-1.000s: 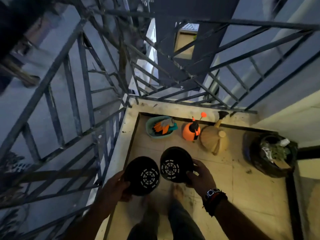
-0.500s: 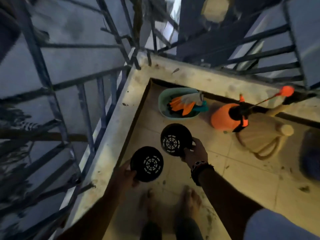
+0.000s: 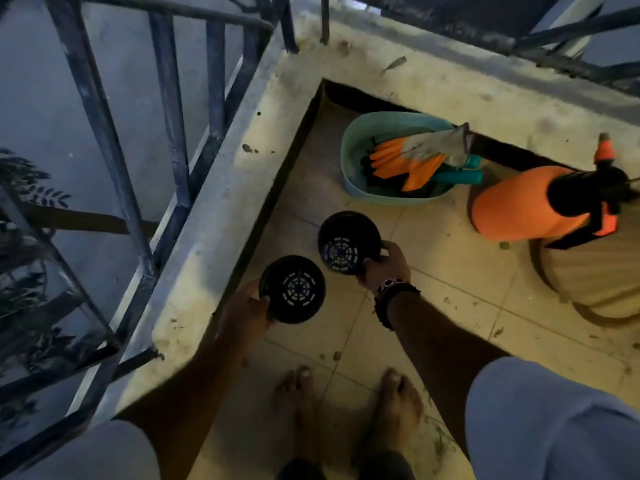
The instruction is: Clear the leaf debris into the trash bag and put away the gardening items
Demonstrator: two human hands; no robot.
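Observation:
Two empty black plastic pots with slotted bottoms hang low over the tiled balcony floor. My left hand [image 3: 244, 311] grips the rim of the nearer pot [image 3: 294, 289], close to the concrete ledge. My right hand [image 3: 382, 266] grips the rim of the farther pot [image 3: 346, 242], just in front of a teal tub [image 3: 360, 140]. The tub holds orange and grey gloves [image 3: 415, 157] and teal-handled tools [image 3: 460, 176]. An orange pressure sprayer [image 3: 523, 206] stands to the tub's right.
A tan round hand broom [image 3: 588, 271] lies at the right edge. A concrete ledge [image 3: 221, 209] with a metal railing [image 3: 169, 109] borders the floor on the left and at the back. Small leaf bits dot the tiles [image 3: 450, 292]. My bare feet [image 3: 346, 403] stand below.
I have bent down toward the corner, and both pots have come lower and closer to the floor. The right pot has moved nearer the teal tub. The grips are unchanged.

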